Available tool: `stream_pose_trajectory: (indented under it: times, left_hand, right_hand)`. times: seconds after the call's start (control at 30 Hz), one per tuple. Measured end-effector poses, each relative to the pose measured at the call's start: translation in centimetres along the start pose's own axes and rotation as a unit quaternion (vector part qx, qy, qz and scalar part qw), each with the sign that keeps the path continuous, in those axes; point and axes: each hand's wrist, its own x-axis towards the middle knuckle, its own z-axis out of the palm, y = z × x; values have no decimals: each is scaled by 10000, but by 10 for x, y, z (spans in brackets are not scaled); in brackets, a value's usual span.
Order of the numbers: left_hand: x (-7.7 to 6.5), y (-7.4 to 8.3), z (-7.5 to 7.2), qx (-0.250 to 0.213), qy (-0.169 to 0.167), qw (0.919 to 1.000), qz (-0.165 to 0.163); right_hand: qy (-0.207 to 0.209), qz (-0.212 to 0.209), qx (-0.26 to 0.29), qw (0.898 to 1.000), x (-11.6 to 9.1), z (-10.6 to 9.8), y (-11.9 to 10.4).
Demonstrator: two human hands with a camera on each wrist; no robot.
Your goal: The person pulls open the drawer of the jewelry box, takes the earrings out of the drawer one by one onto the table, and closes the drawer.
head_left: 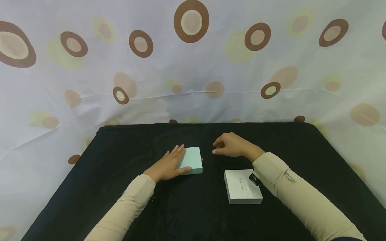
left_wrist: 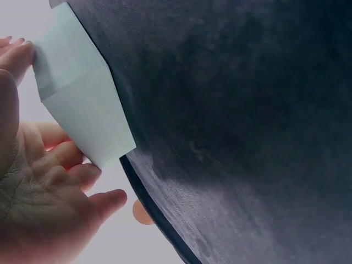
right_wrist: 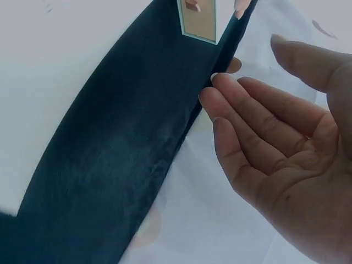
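Observation:
A mint-green box (head_left: 193, 158) lies on the black cloth, its far left part hidden under my left hand (head_left: 170, 164). The fingers of that hand stretch over its top, and the thumb lies along the front edge. In the left wrist view, fingertips meet the edges of the box (left_wrist: 88, 104). A small brownish tab (head_left: 202, 159) sticks out from its right side; the right wrist view shows a tan panel (right_wrist: 199, 22) framed in mint there. Right of the box, my right hand (head_left: 232, 144) is held over the cloth with loosely bent fingers, holding nothing.
Below my right forearm lies a white box (head_left: 241, 187) with thin grey lettering on its lid. A small black object (head_left: 255, 179) hangs at the right cuff and overlaps that box. Behind the black-covered table (head_left: 144, 140) hangs a pale curtain (head_left: 193, 67) with brown ring patterns.

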Motion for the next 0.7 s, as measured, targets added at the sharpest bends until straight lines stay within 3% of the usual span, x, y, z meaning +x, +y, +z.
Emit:
stream_pose_trajectory:
  times: [0.37, 0.7]
  left_hand:
    - [0, 0, 0, -44, -20, 10000, -25]
    - [-2, 1, -2, -64, -7, 10000, 40]
  right_hand:
    - [-162, 809, 138, 9965, 31, 21, -14]
    - [-527, 1310, 280, 9896, 43, 30, -24]
